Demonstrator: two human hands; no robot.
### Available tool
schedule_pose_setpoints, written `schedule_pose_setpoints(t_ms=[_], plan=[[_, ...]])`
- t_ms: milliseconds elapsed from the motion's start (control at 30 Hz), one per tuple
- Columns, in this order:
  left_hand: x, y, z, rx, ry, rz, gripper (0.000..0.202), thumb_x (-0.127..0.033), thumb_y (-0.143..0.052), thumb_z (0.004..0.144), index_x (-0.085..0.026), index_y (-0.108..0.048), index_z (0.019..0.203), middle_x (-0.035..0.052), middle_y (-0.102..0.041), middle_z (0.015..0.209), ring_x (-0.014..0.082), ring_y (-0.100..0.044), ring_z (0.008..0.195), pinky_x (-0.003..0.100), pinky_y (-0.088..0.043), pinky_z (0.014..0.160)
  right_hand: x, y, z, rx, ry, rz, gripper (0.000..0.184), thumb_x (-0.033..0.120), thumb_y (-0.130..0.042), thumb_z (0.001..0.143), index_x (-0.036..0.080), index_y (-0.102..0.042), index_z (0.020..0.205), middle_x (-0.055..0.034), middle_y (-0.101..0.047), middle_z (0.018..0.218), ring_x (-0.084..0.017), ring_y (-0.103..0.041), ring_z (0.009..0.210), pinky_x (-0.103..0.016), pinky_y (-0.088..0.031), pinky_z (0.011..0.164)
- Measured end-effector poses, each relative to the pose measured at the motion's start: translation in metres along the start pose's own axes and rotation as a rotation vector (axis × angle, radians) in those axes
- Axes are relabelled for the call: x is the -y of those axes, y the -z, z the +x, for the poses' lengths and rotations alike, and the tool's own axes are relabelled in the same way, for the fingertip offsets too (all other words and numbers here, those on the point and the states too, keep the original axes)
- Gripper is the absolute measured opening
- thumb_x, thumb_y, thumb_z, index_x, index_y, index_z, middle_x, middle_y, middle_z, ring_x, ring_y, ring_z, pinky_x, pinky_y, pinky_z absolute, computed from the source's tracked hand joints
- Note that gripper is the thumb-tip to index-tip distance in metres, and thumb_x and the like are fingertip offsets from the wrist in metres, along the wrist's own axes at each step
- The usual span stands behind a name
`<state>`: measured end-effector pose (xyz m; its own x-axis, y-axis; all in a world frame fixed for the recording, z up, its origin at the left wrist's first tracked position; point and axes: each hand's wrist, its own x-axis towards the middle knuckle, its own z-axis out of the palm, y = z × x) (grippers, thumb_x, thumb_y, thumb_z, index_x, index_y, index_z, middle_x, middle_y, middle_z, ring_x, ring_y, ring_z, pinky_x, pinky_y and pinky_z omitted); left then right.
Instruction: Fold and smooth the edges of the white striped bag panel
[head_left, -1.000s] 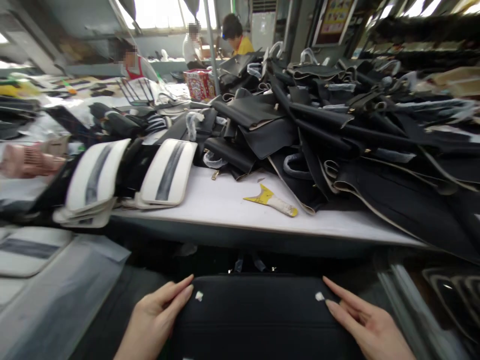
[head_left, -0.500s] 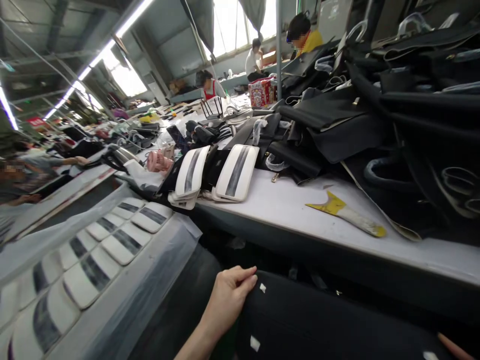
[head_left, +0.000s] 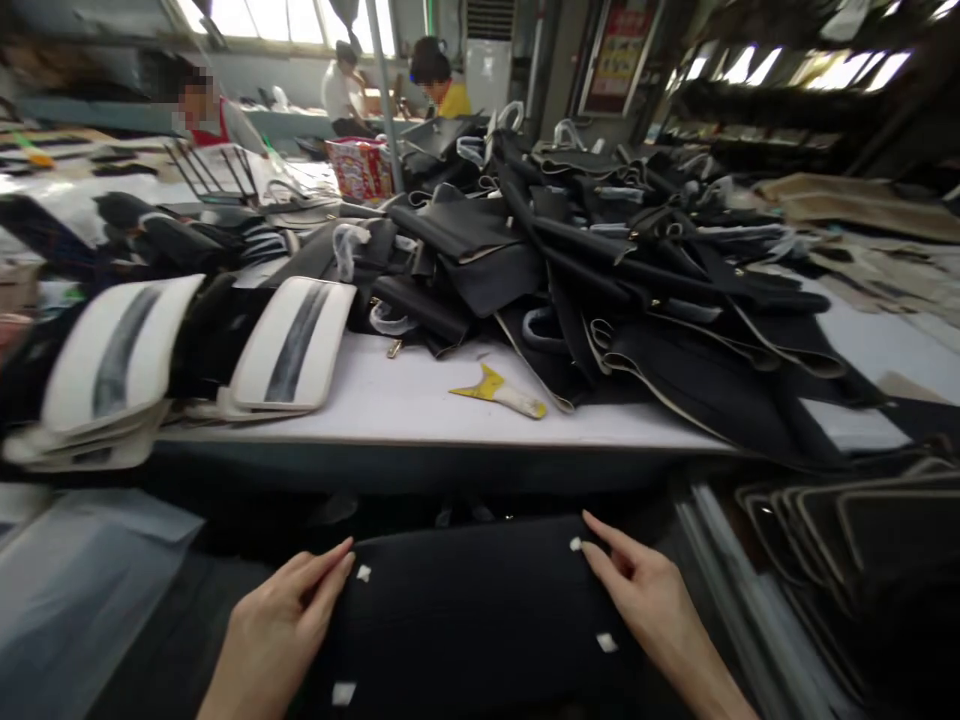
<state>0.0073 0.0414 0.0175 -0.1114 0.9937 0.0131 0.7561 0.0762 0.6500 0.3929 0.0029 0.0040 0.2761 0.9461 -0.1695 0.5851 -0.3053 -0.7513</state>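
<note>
A flat black panel [head_left: 465,610] lies low in front of me, with small white tabs near its corners. My left hand [head_left: 281,625] pinches its upper left corner between thumb and fingers. At the upper right corner, my right hand [head_left: 652,600] grips the same panel, thumb close to a white tab [head_left: 576,544]. The panel's lower edge fades into the dark and is hard to make out.
Beyond the panel runs a white worktable [head_left: 405,400] with a yellow-and-white tool [head_left: 499,390] and a heap of black bag pieces [head_left: 517,250]. White panels with dark stripes [head_left: 300,345] are stacked at left. Dark edged panels [head_left: 847,540] stand at right. Several people sit beyond.
The view has swung to the right, so the striped white panels on the left side table have left the picture. Both hands now show fully on the black panel.
</note>
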Motion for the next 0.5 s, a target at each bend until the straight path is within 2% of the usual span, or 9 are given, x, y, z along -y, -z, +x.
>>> schedule_pose_setpoints(t_ms=[100,167,233,300,400,500], plan=[[-0.002,-0.002,-0.008,-0.089,-0.113,0.083,0.051,-0.067,-0.047,0.084,-0.028,-0.075,0.100,-0.0012,-0.071,0.080,0.0167,-0.068,0.066,0.024,-0.053,0.060,0.002,-0.011,-0.018,-0.193,0.089,0.022,0.049,0.050,-0.055,0.090,0.023,-0.061,0.131,0.0027,-0.047,0.072,-0.014,-0.049,0.062,-0.028,-0.046,0.064],[-0.003,-0.002,-0.017,-0.161,-0.127,0.095,0.057,-0.069,-0.047,0.084,-0.025,-0.071,0.111,-0.0008,-0.071,0.084,0.0150,-0.066,0.061,0.024,-0.055,0.059,-0.002,-0.019,-0.034,-0.305,0.109,0.048,0.047,0.048,-0.055,0.092,0.023,-0.060,0.132,-0.0004,-0.055,0.084,-0.014,-0.054,0.068,-0.026,-0.050,0.067],[-0.001,-0.001,-0.026,-0.189,-0.116,0.084,0.061,-0.069,-0.048,0.084,-0.024,-0.064,0.123,-0.0007,-0.070,0.090,0.0140,-0.065,0.059,0.023,-0.056,0.054,-0.006,-0.024,-0.049,-0.363,0.130,0.040,0.043,0.045,-0.053,0.094,0.025,-0.060,0.131,-0.0048,-0.060,0.105,-0.017,-0.061,0.086,-0.026,-0.054,0.075],[0.005,-0.002,-0.037,-0.185,-0.144,0.073,0.055,-0.065,-0.049,0.086,-0.030,-0.059,0.128,-0.0011,-0.069,0.103,0.0156,-0.069,0.069,0.023,-0.058,0.054,-0.010,-0.026,-0.062,-0.362,0.174,-0.012,0.038,0.041,-0.049,0.097,0.027,-0.060,0.130,-0.0062,-0.057,0.128,-0.020,-0.059,0.111,-0.029,-0.054,0.090],[0.013,-0.003,-0.057,-0.171,-0.275,0.087,0.038,-0.051,-0.050,0.092,-0.038,-0.060,0.126,-0.0033,-0.064,0.125,0.0213,-0.070,0.097,0.030,-0.064,0.074,-0.021,-0.027,-0.075,-0.292,0.270,-0.094,0.039,0.035,-0.042,0.099,0.029,-0.054,0.136,-0.0028,-0.049,0.144,-0.023,-0.049,0.131,-0.036,-0.045,0.108],[0.015,-0.001,-0.082,-0.162,-0.355,0.108,0.035,-0.039,-0.050,0.095,-0.035,-0.058,0.129,-0.0004,-0.058,0.136,0.0234,-0.064,0.115,0.038,-0.058,0.096,-0.041,-0.032,-0.081,-0.238,0.293,-0.116,0.045,0.034,-0.042,0.098,0.028,-0.046,0.143,-0.0030,-0.049,0.147,-0.026,-0.048,0.132,-0.041,-0.044,0.110]])
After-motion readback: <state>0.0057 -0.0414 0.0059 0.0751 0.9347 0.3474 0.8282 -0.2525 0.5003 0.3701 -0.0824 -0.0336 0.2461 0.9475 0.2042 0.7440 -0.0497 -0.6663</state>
